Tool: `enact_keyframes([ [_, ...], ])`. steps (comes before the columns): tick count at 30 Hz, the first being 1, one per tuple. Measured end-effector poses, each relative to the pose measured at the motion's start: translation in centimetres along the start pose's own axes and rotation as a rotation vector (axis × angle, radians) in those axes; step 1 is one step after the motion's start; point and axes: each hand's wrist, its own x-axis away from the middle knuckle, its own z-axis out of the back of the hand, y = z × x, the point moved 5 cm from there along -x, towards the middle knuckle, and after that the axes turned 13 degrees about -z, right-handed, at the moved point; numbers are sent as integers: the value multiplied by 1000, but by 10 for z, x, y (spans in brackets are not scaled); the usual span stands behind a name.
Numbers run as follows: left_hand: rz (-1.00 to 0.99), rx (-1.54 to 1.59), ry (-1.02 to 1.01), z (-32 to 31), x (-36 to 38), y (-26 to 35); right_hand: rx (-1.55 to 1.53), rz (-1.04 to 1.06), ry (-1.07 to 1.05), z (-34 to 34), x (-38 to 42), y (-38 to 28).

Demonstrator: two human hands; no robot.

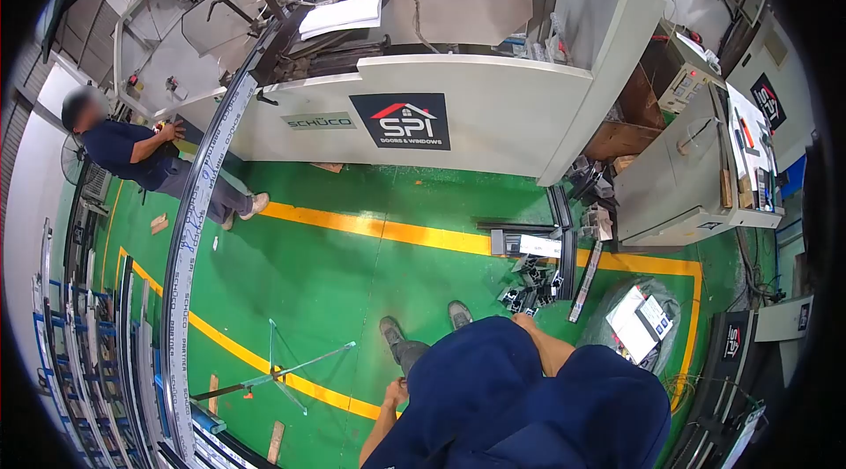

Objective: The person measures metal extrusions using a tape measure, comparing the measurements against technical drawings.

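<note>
My left hand (pixel 397 392) hangs low beside my leg, its fingers too small and turned away to show whether they are curled around anything. Only the bent right arm (pixel 548 350) shows beyond my dark blue shirt; the right hand is mostly hidden at my side. Nearest to that side, on the green floor, lies a pile of short dark profile offcuts (pixel 530 286). My shoes (pixel 392 330) stand on the floor. To the left, a long film-wrapped profile (pixel 183 266), printed SCHÜCO PARTNER, stretches from the machine toward the racks, apart from my left hand.
A white machine (pixel 493 116) with an SPI sign spans the front. A co-worker (pixel 132 147) stands at its left end. A folding stand (pixel 278 372) and wood pieces (pixel 276 441) lie left. Profile racks (pixel 79 354), a cabinet (pixel 674 169) and a plastic bag (pixel 665 297) flank the floor.
</note>
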Motion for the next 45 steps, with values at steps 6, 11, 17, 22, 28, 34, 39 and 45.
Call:
enact_keyframes([
  [6, 5, 4, 5, -4, -5, -8, -18, -9, -1, -1, -2, 1],
  [11, -24, -13, 9, -1, -6, -3, -11, -23, -9, 1, 2, 0],
  [17, -29, -17, 17, 2, -2, 4, -14, -3, -22, -4, -10, 3],
  [22, -32, 4, 17, 2, -2, 3, 3, -26, -30, -5, -13, 3],
  [28, -44, -38, -1, 0, -9, 1, 7, -17, -33, 1, -7, 0],
  [34, -14, -7, 10, 1, -11, -1, -34, -24, -20, -3, -12, 4],
  [39, -26, 13, -4, 7, -5, 12, -27, -31, -10, -2, -11, 3],
  [45, -13, 22, 5, 6, -3, 12, 12, -4, -16, 2, -6, 0],
])
